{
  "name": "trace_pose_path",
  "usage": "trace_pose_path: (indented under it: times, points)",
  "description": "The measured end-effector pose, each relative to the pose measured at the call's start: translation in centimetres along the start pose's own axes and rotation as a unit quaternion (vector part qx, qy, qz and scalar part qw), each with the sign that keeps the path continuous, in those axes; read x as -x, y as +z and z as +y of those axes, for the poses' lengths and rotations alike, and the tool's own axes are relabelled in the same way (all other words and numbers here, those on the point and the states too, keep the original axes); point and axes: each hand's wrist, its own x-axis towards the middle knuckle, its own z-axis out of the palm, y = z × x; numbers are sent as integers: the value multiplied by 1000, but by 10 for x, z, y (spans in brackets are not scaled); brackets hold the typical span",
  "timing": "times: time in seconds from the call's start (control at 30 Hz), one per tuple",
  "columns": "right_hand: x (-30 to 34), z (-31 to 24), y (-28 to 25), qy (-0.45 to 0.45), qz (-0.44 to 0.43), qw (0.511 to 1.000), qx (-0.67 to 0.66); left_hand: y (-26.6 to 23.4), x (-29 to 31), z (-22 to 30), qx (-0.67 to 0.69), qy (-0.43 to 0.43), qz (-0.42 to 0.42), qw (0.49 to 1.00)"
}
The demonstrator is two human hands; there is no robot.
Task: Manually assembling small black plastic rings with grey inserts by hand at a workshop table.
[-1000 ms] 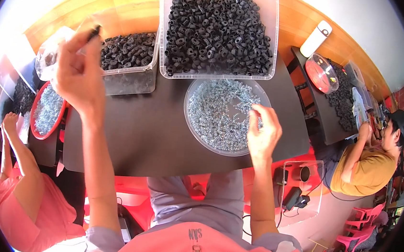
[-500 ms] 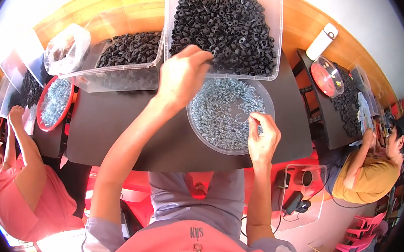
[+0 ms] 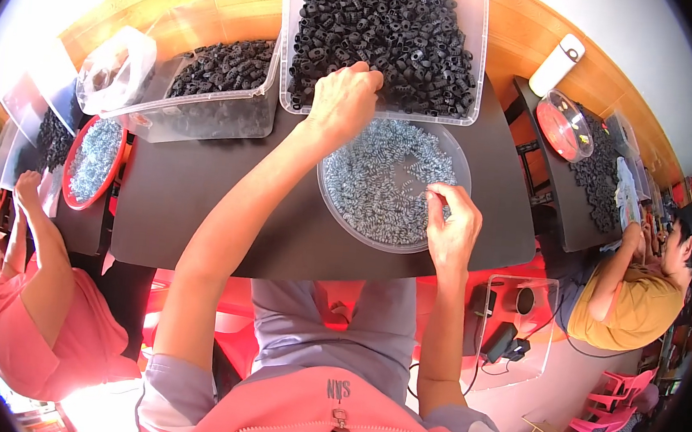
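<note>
My left hand [image 3: 345, 101] is over the near edge of a large clear bin [image 3: 474, 104], its fingers curled inward among the small black plastic parts [image 3: 386, 38]. What those fingers hold, if anything, is hidden. Below the bin stands a round clear tub [image 3: 467, 173] with many small metallic coil springs [image 3: 373, 194]. At the tub's right side is my right hand [image 3: 453, 229], thumb and forefinger pinched together above the springs. Anything in that pinch is too small to make out.
A second clear bin [image 3: 197, 127] of black parts stands left on the dark table [image 3: 191, 202], beside a plastic bag [image 3: 116, 72]. A red basin [image 3: 120, 167] of springs lies farther left. Co-workers sit at both sides; a white bottle [image 3: 557, 66] stands at right.
My left hand has moved slightly right and stays at the bin's near edge. My right hand keeps its pinch over the tub. The whole view has shifted a little.
</note>
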Motion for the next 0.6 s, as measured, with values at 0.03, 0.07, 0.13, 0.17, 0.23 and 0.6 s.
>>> trace_pose_path:
  times: [0.03, 0.07, 0.13, 0.17, 0.23, 0.6]
  points:
    - [0, 1, -1, 11, -23, 1000, 9, -1, 2, 0, -10, 10, -7, 1000]
    - [-1, 2, -1, 22, -45, 999, 18, -2, 3, -1, -9, 10, -7, 1000]
    - [-4, -2, 1, 6, -81, 995, 54, -6, 4, -3, -20, 10, -18, 1000]
    - [-7, -5, 3, -9, -116, 989, 91, -5, 3, -4, -19, 11, -17, 1000]
    - [-14, -4, 11, -23, -113, 986, 121, -2, 1, -4, -53, -1, -19, 998]
    - [-27, 13, 25, -90, -202, 968, 119, 12, 5, -7, -102, 59, 33, 992]
